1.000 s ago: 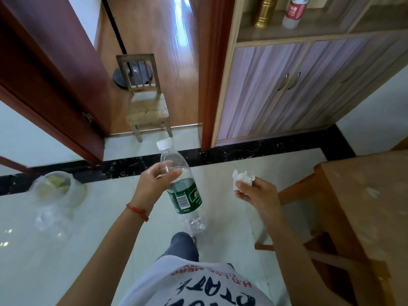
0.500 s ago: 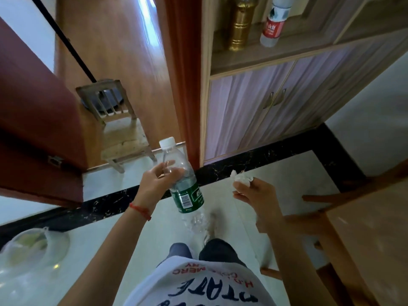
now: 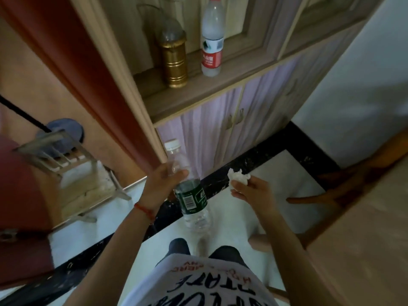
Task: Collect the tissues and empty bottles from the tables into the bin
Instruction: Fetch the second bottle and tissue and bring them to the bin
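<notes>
Two grips: both mine, both full, held out over the tiled floor (image 3: 276, 173).
Left grip (image 3: 160, 184): my fingers are wrapped around the upper part of a clear bottle (image 3: 191, 195).
Bottle: white cap up, green label below my fingers, tilted a little, looks empty.
Right grip (image 3: 251, 191): my fingers are pinched around a crumpled white tissue (image 3: 238, 176), which sticks out above them.
Left wrist: red string band (image 3: 144, 209).
Shelf (image 3: 198, 93) ahead: a gold container (image 3: 174, 60) and a red-labelled bottle (image 3: 212, 40) stand side by side, near each other.
Desk (image 3: 364, 239): wooden, at my right.
Chair (image 3: 72, 173): small, wooden, on the floor to my left.
Bin: I cannot see it.
</notes>
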Tool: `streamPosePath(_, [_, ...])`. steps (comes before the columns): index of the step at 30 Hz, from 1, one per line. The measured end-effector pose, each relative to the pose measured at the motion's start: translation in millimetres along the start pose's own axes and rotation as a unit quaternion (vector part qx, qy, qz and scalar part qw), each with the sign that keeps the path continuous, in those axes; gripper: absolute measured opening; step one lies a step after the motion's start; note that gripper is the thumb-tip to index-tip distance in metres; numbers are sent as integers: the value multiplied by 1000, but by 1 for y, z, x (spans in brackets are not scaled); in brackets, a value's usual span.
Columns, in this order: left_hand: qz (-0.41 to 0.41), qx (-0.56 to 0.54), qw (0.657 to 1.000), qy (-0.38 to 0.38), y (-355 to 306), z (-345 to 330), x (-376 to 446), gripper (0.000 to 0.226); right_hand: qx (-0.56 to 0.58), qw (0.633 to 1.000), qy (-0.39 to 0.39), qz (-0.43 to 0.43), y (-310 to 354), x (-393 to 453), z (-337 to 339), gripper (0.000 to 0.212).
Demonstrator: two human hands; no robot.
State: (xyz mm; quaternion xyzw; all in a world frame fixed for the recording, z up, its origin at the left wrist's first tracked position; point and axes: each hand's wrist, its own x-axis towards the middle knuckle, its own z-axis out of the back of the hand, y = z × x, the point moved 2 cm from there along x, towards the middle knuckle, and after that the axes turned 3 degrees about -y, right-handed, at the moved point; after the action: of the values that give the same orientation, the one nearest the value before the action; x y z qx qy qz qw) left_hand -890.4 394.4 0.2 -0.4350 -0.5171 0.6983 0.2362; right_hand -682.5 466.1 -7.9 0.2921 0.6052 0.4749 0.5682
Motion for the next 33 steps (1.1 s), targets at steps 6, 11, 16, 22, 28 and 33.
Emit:
streamPosePath(6, [-10, 41, 994, 100, -24, -61, 39, 23, 49, 996, -78, -3, 4, 8, 40, 19])
streamPosePath(11, [-29, 67, 974, 214, -43, -126, 60, 7, 101, 981, -166, -15, 1, 10, 79, 13])
streamPosePath(16, [-26, 86, 952, 294, -57, -188, 98, 13, 142, 955, -259, -32, 3, 22, 114, 10])
streamPosePath(22, [-22, 106, 917, 383, -81, -259, 142, 62, 168, 922, -347, -33, 18, 50, 143, 7])
streamPosePath(28, [-18, 124, 886, 446, -101, -320, 178, 58, 171, 901, -397, -37, 32, 88, 163, 9])
streamPosePath(33, [-30, 125, 884, 449, -117, -364, 206, 36, 166, 896, -410, -35, 49, 118, 184, 6])
